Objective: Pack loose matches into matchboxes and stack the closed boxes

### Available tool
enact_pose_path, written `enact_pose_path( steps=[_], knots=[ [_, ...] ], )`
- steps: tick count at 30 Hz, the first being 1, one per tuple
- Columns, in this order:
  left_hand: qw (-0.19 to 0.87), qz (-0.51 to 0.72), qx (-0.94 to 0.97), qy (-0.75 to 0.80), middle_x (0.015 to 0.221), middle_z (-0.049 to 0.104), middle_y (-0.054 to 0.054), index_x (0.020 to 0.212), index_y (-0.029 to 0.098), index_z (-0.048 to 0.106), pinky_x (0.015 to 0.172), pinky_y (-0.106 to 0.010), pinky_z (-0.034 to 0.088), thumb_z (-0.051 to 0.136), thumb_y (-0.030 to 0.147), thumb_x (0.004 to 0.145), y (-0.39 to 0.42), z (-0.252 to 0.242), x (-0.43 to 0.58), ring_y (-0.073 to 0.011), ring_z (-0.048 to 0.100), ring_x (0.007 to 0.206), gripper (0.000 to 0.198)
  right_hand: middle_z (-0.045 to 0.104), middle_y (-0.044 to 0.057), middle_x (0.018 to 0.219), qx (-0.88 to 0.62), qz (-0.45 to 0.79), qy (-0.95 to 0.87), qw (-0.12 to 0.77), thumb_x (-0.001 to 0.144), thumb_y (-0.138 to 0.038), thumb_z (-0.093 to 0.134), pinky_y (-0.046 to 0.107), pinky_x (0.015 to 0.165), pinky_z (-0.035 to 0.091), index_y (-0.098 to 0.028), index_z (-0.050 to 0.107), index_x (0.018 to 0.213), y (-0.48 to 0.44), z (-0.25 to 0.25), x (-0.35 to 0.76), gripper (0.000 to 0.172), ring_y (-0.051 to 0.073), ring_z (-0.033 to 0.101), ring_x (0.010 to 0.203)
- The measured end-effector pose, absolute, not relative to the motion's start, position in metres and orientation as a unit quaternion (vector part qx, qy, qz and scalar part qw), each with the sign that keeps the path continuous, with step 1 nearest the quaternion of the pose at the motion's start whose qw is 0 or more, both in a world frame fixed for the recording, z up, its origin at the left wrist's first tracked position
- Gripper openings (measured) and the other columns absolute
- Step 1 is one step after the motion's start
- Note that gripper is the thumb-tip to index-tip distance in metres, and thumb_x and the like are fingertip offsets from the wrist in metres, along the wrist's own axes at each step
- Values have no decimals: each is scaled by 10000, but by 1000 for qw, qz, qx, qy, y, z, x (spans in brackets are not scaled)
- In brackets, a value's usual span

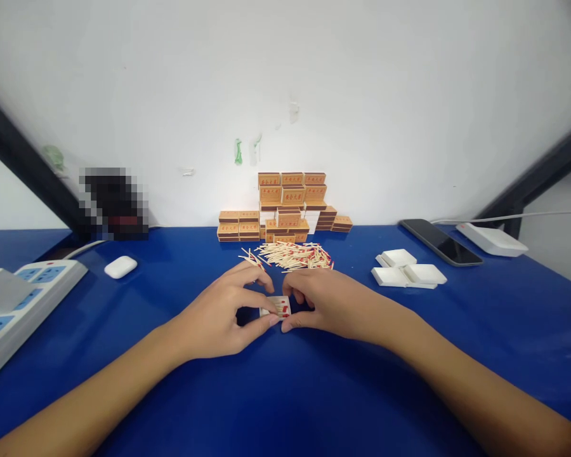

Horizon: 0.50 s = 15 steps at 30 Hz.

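A small white matchbox tray [262, 311] lies on the blue table between my hands, with several red-tipped matches [282, 305] inside. My left hand [223, 308] pinches the tray from the left, its index finger reaching over the matches and its thumb at the front edge. On the other side, my right hand [330, 304] has thumb and curled fingers around the tray's right end. Just behind the hands, a loose heap of matches [297, 255] is spread out. Behind that heap stand stacked orange-brown matchboxes [292, 195] against the wall.
Several white empty trays [426, 273] sit at the right, near a dark phone [440, 242] and a white box with a cable [492, 240]. At the left are a power strip [28, 304], a white earbud case [120, 267] and a pixelated dark object [114, 203].
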<state>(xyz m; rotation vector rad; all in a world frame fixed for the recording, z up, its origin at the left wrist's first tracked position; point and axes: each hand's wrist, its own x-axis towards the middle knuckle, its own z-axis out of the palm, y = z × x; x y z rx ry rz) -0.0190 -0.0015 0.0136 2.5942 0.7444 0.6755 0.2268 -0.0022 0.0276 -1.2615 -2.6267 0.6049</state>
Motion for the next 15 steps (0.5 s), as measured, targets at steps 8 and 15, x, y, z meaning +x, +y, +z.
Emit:
enact_pose_path(
  steps=[8,15],
  knots=[
    [113,280,906,297,1135,685,-75,1109,236,765,979,-425,520,638,289,997,10,15,-24,-239,616,1096,178,699,16,915,-438,204,-873,71,867,-455,829,285,624,321,-201,591,866,-5,33,224,348,155,570,722],
    [102,225,899,362,1050,653,-60,1087,224,717,856,-409,527,814,562,799,21,25,-39,-256,613,989,455,687,8,903,-439,235,-863,87,801,-609,835,280,619,349,-210,653,1011,-2,30,226,486,173,591,750]
  ],
)
